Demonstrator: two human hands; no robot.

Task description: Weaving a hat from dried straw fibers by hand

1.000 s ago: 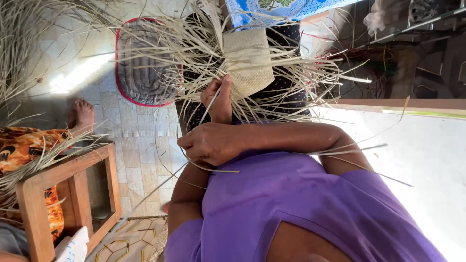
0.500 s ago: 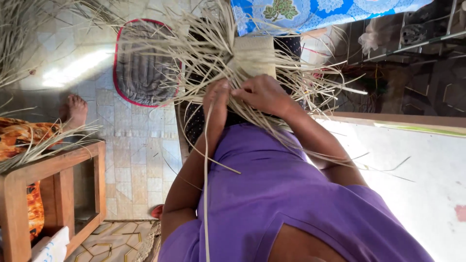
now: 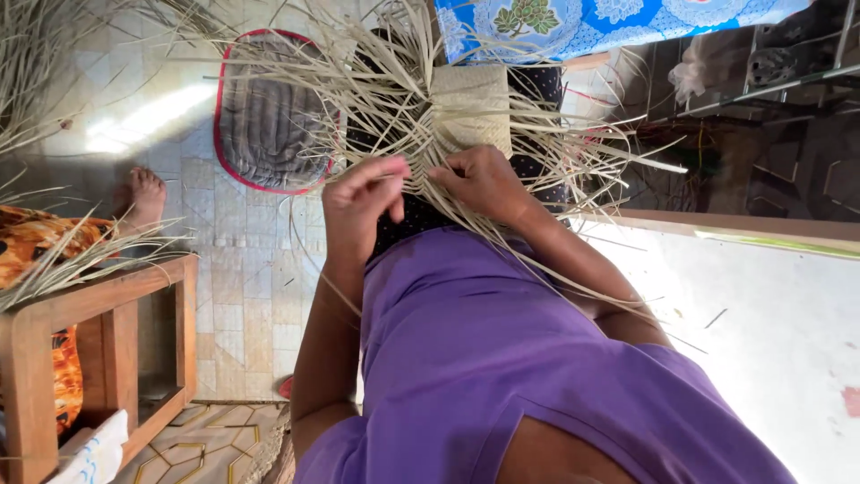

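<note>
Both hands (image 3: 430,193) pinching pale loose strands of a half-woven straw mat (image 3: 470,112), edges fraying outward.

We're in mixed daylight here: a hard glare patch burns on the tiled floor (image 3: 134,121) at upper left, and the pale surface (image 3: 761,314) at right is washed nearly white. We see the corner at upper right sunk in deep shadow, its detail hard to read. Focus holds sharp on the straw strips (image 3: 394,81), while we get slight motion blur on the left hand (image 3: 358,202) fingertips.
</note>
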